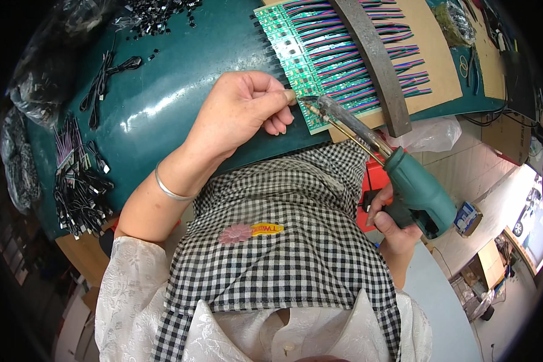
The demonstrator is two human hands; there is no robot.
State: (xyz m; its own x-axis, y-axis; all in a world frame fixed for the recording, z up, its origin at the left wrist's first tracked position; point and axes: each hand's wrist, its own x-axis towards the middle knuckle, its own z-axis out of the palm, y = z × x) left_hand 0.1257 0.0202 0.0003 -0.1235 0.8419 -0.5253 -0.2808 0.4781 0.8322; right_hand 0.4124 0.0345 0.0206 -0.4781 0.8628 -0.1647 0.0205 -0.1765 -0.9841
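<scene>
My right hand (395, 226) grips the handle of a green soldering gun (421, 187). Its long metal tip reaches up and left to the near corner of a green circuit board panel (292, 57). At that panel's left edge, thumb and forefinger of my left hand (244, 108) are pinched together close to the soldering tip. Whatever small piece sits between them is too hidden to name. Rows of striped wires (338, 63) in red, blue, black and green run rightward from the panel. A dark metal bar (377, 66) lies across these wires.
Cardboard (437, 66) lies under the wires on the green table mat (175, 66). Bundled black cables (81, 199) lie at the left, with a loose cable (105, 75) farther up. Small black parts (154, 18) are heaped at the back. A clear plastic bag (425, 134) hangs by the table edge.
</scene>
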